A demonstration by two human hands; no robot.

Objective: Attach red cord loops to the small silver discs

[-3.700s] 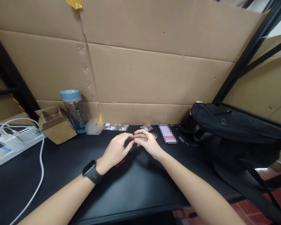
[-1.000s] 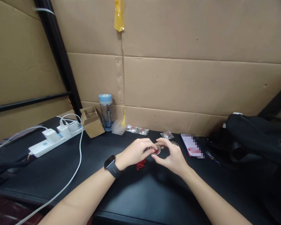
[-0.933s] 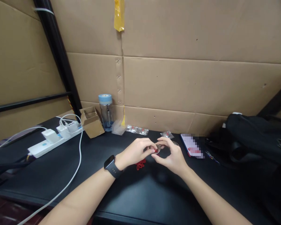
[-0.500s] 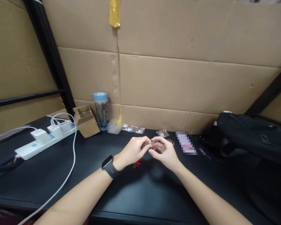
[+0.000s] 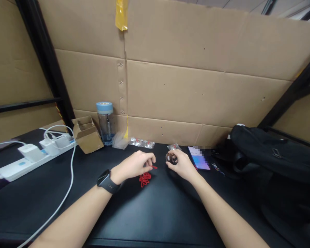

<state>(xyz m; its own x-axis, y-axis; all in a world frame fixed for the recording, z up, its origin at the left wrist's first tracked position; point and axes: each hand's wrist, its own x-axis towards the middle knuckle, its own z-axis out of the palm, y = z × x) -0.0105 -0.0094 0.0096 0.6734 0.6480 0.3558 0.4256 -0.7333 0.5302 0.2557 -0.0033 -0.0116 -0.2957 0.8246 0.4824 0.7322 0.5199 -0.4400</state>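
My left hand [image 5: 136,164], with a dark watch on the wrist, pinches a thin red cord [image 5: 154,167] between thumb and forefinger. Just below it a knotted bunch of red cord loops [image 5: 145,179] hangs or lies over the black table; I cannot tell which. To the right, my right hand [image 5: 182,164] curls its thumb and fingers around a small round brown thing [image 5: 169,157] with a shiny rim. Its exact kind is unclear, and the fingers partly cover it. The two hands are apart.
Behind the hands lie silver packets [image 5: 142,143] and another clear packet [image 5: 174,147]. A bottle [image 5: 105,124], an open cardboard box [image 5: 89,136] and a power strip [image 5: 15,168] with a white cable stand left. A phone [image 5: 200,160] and black bag [image 5: 263,155] are right.
My hands were together over a small ring-like thing and red cord; now they have parted. The left keeps the cord, while the right has the round brown thing. The view has shifted slightly right.
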